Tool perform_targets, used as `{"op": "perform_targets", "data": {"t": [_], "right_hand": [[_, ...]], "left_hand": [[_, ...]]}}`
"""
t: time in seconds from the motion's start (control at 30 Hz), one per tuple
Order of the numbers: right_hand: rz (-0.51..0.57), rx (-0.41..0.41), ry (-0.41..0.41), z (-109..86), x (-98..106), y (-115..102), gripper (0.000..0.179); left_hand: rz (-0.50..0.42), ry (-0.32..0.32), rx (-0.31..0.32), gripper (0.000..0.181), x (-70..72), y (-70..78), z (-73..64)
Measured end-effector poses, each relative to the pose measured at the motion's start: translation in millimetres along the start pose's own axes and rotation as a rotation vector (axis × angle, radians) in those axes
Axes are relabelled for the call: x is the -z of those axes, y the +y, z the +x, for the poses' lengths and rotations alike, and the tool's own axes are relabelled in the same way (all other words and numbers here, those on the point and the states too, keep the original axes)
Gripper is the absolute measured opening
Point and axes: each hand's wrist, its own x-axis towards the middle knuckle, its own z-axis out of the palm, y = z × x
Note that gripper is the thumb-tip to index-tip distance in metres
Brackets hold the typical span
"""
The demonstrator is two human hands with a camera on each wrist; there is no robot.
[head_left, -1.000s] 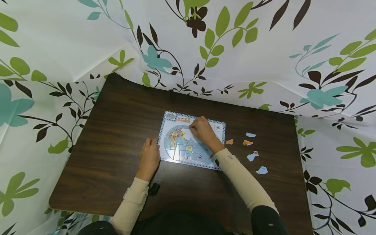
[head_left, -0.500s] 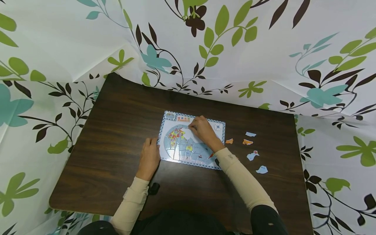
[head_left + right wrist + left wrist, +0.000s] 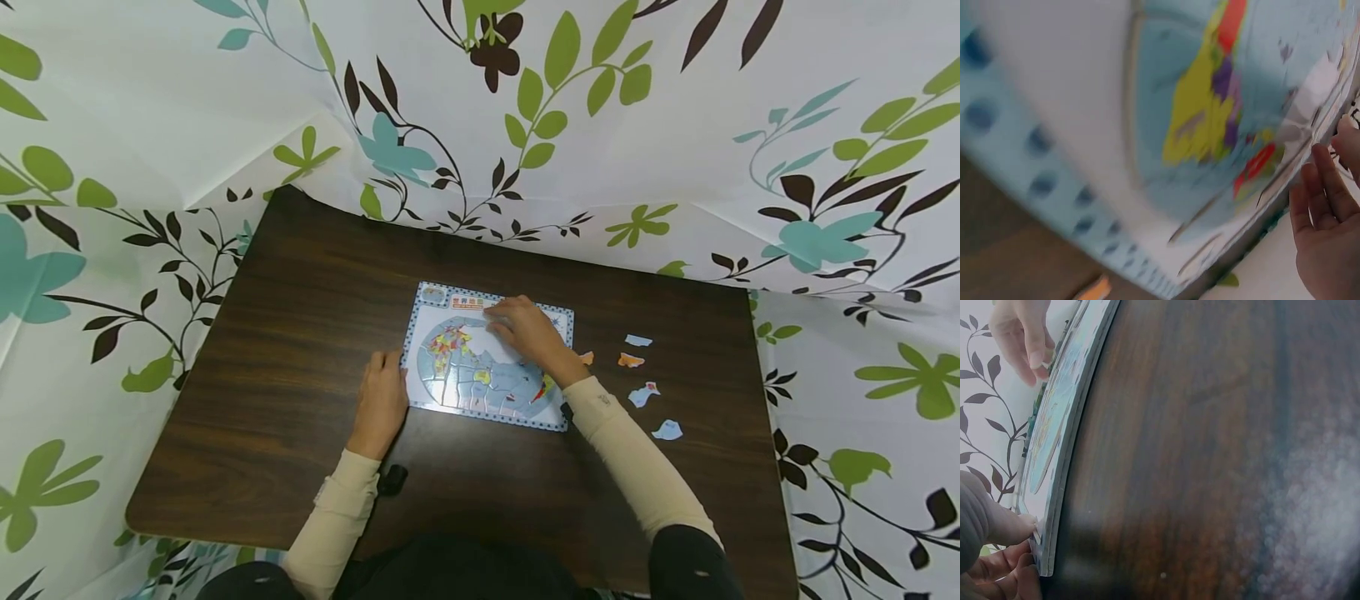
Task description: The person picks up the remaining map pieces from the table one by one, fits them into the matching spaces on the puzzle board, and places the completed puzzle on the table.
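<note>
A world-map jigsaw puzzle point(image 3: 487, 415) in a blue-dotted frame lies on the table, with a white gap point(image 3: 487, 342) in the upper part of its map. At the puzzle's left edge, my left hand point(image 3: 382, 404) holds on, thumb on the border and fingers curled at the side, as the left wrist view shows. My right hand point(image 3: 528, 333) is over the upper right of the map, fingers loosely extended and thumb apart. I see no piece in it; it hides part of the map. In the right wrist view, its fingers point(image 3: 1329, 187) are beside the board's edge.
Right of the board lie several loose puzzle pieces: an orange one point(image 3: 631, 360), pale blue ones point(image 3: 638, 340) point(image 3: 667, 430), and a blue one with red point(image 3: 644, 394). Another orange piece point(image 3: 587, 358) is by the right forearm. Patterned cloth point(image 3: 585, 167) hangs behind the dark wooden table point(image 3: 300, 333).
My right hand was pinching at the top of the map's gap; now its fingers have spread apart and it has shifted slightly right. The left hand stays in place.
</note>
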Motion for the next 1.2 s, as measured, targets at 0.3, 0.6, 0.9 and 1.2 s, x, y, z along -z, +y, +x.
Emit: {"op": "perform_targets", "data": {"t": [0.3,0.6,0.9,1.2], "right_hand": [[0.022,0.009,0.07,-21.0,21,26,0.035],[0.007,-0.14,0.128,-53.3,41,69,0.057],[0.039,-0.262,0.138,-91.8,59,109,0.073],[0.087,-0.383,0.036,-124.6,65,128,0.082]], "left_hand": [[-0.006,-0.004,-0.007,0.033,0.7,0.9,-0.8],[-0.006,-0.006,-0.011,0.032,-2.3,-0.1,-1.3],[-0.017,-0.005,-0.011,0.033,-2.3,0.7,-1.0],[0.0,0.004,-0.01,0.032,-1.5,0.5,-0.4]]}}
